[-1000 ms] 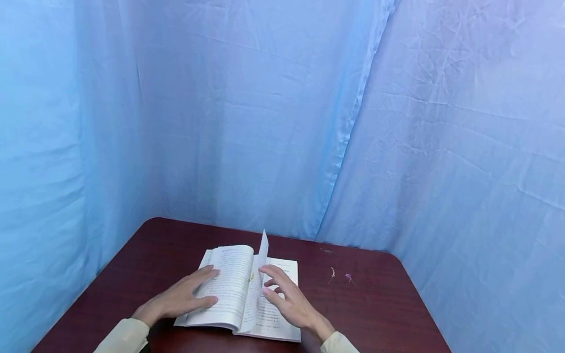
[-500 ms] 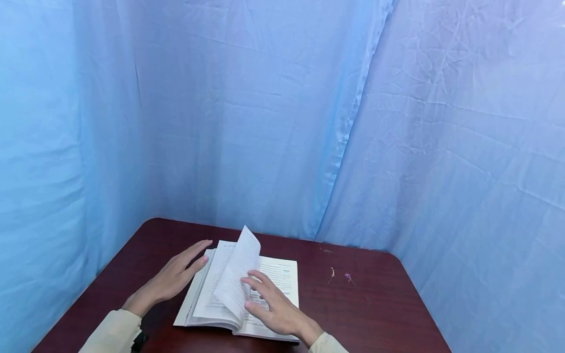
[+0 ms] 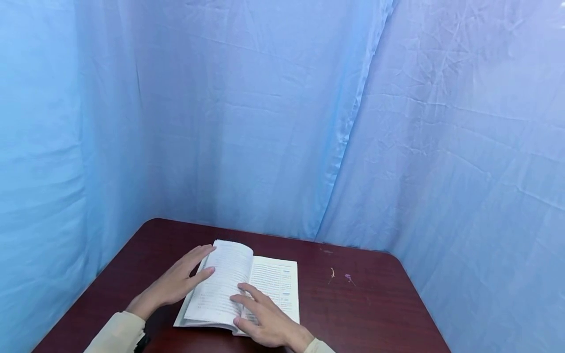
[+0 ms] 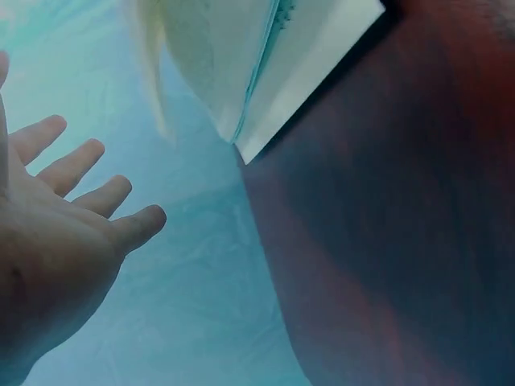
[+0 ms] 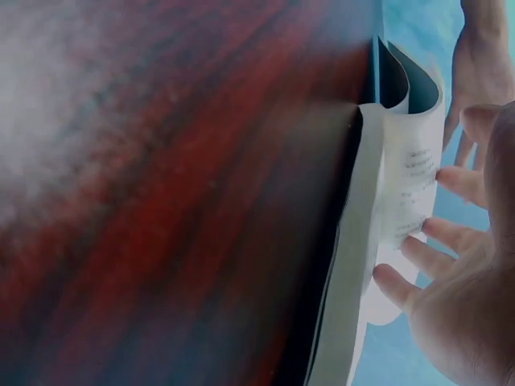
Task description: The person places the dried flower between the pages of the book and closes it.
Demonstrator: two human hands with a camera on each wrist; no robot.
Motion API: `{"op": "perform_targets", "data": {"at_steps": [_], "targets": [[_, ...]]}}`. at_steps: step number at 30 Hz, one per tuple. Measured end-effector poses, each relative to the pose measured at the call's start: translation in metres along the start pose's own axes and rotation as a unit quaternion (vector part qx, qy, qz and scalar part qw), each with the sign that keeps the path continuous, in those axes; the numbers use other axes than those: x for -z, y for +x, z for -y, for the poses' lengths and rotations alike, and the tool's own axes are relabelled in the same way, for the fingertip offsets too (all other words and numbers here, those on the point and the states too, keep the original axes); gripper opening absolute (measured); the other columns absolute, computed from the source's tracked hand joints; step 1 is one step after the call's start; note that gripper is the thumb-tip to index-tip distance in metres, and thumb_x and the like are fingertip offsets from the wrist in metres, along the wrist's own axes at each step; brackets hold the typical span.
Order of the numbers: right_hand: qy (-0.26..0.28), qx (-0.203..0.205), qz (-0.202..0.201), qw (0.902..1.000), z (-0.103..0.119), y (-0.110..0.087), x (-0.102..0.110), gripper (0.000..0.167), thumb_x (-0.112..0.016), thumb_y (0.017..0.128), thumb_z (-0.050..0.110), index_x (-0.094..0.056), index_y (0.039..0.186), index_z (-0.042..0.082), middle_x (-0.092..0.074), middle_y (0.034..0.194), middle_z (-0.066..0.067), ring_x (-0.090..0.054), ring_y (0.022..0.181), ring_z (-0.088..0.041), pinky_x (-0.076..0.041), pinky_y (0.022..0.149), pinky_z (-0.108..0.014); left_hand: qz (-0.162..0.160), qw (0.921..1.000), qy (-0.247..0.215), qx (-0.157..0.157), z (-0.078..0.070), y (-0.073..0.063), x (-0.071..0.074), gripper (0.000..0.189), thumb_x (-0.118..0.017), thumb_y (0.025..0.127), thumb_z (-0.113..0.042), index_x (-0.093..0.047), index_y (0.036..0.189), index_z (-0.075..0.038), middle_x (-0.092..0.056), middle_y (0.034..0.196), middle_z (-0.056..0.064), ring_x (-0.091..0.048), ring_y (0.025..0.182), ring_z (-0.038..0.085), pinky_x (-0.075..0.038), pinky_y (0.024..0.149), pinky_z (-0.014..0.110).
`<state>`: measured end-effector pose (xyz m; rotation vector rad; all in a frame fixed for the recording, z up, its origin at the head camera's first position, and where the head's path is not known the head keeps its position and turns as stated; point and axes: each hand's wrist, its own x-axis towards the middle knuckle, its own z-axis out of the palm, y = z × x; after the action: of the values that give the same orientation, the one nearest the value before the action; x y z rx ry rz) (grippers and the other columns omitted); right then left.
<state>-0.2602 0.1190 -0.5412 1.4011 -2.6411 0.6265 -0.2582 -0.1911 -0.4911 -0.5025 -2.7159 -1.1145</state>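
Note:
An open book (image 3: 220, 284) with printed pages lies on the dark red table (image 3: 375, 314). My left hand (image 3: 169, 284) is at the book's left edge, fingers spread and fairly straight; the left wrist view shows nothing in its palm (image 4: 64, 249). Over the middle of the book, near the spine, is my right hand (image 3: 269, 321) with loosely bent fingers. In the right wrist view its fingertips (image 5: 390, 285) are at the printed page (image 5: 414, 181); whether they press on it, I cannot tell.
To the right of the book lie two small dried flower sprigs, one orange-yellow (image 3: 332, 273) and one purple (image 3: 348, 278). Blue curtains (image 3: 265, 122) hang behind the table and at both sides.
A raised leaf has turned over from right to left and now lies on the left-hand pages. The yellow sprig between the pages is covered. My right hand has moved left; the left hand lifted off and returned.

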Motion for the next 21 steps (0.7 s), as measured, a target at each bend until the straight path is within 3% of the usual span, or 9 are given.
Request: {"op": "perform_targets", "data": {"at_steps": [8, 13, 21], "targets": [[-0.005, 0.009, 0.014, 0.9999, 0.002, 0.001, -0.001, 0.046, -0.051, 0.119, 0.041, -0.067, 0.155, 0.017, -0.054, 0.173, -0.012, -0.057, 0.159, -0.031, -0.052, 0.129, -0.044, 0.069, 0.9967, 0.042, -0.007, 0.011, -0.003, -0.021, 0.075, -0.076, 0.106, -0.050, -0.056, 0.165, -0.007, -0.051, 0.173, 0.028, -0.035, 0.165, 0.063, -0.033, 0.125, 0.087], [0.006, -0.007, 0.035, 0.9994, 0.003, 0.001, 0.000, 0.048, -0.046, 0.121, 0.043, -0.067, 0.156, 0.018, -0.054, 0.174, -0.009, -0.051, 0.164, -0.034, -0.047, 0.133, -0.048, 0.123, 0.9915, 0.041, 0.012, 0.015, -0.006, -0.031, 0.087, -0.081, 0.100, -0.057, -0.053, 0.168, -0.009, -0.045, 0.176, 0.030, -0.032, 0.164, 0.067, -0.025, 0.121, 0.094], [-0.023, 0.000, 0.033, 0.9992, 0.001, -0.004, 0.004, 0.045, -0.051, 0.120, 0.041, -0.066, 0.156, 0.019, -0.055, 0.174, -0.008, -0.054, 0.161, -0.030, -0.050, 0.131, -0.047, 0.153, 0.9860, 0.047, 0.047, 0.020, -0.004, -0.040, 0.095, -0.082, 0.098, -0.063, -0.049, 0.171, -0.013, -0.039, 0.180, 0.028, -0.032, 0.166, 0.063, -0.020, 0.124, 0.094]]}}
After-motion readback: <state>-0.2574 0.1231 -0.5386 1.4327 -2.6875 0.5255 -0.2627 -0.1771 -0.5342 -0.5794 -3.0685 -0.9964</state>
